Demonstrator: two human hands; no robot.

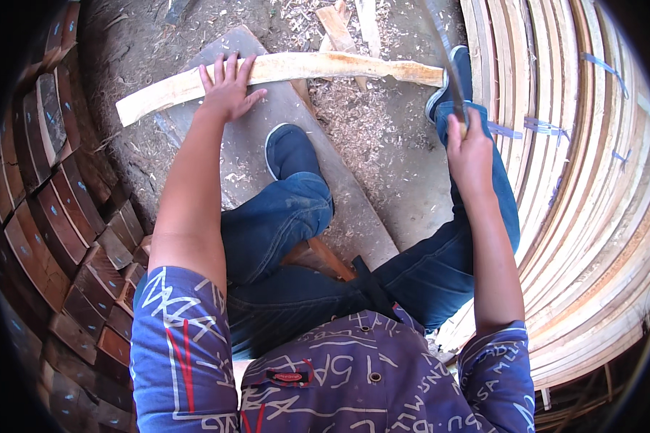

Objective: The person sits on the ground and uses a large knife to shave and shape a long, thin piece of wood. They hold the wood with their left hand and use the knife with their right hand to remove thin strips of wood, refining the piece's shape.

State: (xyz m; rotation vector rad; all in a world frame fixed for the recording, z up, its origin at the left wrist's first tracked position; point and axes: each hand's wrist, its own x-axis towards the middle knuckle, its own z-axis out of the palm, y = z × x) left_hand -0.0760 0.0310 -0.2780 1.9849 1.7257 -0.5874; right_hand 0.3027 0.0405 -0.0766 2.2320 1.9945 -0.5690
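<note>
My left hand lies flat on the long, pale, bent strip of wood, fingers wide apart. They don't wrap around it; they rest on top, nearer its left end. The strip runs from side to side in front of me, its middle bowed away. It lies across a flat grey board, and its right end sticks out past the board to my dark blue right shoe (I can't tell if they touch).

My right hand has its fingers curled tight around the near end of a long, thin, dark metal blade. The blade points away from me, so it goes across the way the strip runs. It is just beside the strip's right end. My right hand is the nearer one to that end, and the strip goes off to its left.

My dark blue left shoe stands on the grey board. Wood shavings lie about. Long pale boards are piled at my right, and brown wood blocks at my left.
</note>
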